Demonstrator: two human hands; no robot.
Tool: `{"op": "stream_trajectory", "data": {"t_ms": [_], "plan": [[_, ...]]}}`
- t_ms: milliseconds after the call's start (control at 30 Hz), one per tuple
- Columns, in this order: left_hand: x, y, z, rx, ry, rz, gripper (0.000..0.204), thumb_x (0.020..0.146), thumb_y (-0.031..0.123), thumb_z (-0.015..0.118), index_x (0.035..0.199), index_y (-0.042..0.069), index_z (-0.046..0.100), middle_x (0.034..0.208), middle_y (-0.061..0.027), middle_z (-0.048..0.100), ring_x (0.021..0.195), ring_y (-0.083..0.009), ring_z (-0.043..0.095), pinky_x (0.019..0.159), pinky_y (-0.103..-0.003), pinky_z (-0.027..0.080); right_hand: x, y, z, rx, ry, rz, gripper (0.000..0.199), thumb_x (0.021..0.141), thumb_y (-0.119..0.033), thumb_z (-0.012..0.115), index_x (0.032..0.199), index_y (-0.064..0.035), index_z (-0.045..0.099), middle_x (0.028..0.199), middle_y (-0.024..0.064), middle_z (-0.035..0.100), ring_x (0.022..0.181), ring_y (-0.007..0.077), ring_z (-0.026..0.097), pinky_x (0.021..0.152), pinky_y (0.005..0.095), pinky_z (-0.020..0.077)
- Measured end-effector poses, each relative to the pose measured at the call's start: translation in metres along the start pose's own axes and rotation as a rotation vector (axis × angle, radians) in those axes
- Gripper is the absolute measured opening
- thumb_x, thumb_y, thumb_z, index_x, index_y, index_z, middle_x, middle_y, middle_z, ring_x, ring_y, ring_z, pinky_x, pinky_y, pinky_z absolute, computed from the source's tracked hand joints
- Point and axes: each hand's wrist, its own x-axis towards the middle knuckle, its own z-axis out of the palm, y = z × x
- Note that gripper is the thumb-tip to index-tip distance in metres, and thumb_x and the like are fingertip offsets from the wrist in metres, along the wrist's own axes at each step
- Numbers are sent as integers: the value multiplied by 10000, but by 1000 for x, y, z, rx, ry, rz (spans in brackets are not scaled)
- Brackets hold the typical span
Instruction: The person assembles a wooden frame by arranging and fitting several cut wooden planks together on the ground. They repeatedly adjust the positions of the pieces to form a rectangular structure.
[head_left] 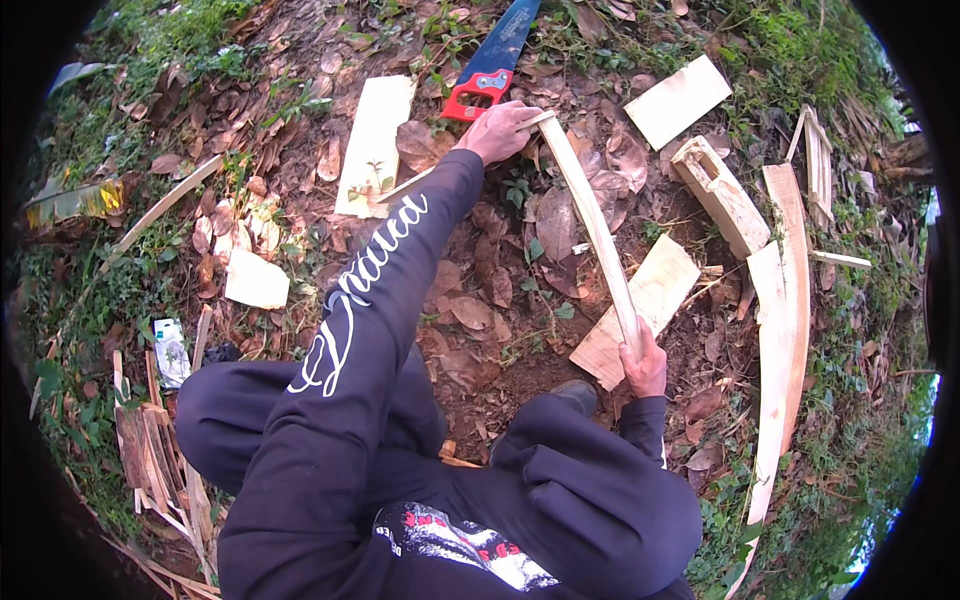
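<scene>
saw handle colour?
Red, with a dark blue blade. The saw lies on the leaves just past the left hand; it shows best in the head view.

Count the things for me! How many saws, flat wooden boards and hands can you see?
Saws: 1, the saw with a red handle.
Flat wooden boards: 4, a long board, a board top right, a small board and a board by the knee.
Hands: 2, left hand and right hand, both on a stick.
Total: 7.

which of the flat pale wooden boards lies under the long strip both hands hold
The flat pale wooden board by the right hand; the long wooden strip crosses it, unlike the others.
</scene>
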Motion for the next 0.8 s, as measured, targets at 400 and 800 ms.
{"op": "stream_trajectory", "data": {"t_ms": [400,800], "plan": [[0,-2,2,22,8,-20,399,850,89,648,1246,51,679,1083,-157,679,1004,-346,673,900,-400,536,-1,5,4,3,6,-18,585,853,-157,691,1407,-63,528,1065,269,700,961,413,712,837,435,555],[-1,0,0,14,6,0,416,828,68,604,1236,46,677,1079,-166,673,991,-356,669,896,-410,532,-1,0,4,3,33,-13,570,844,-132,707,1387,-52,550,1067,272,702,952,399,719,833,424,557]]}}
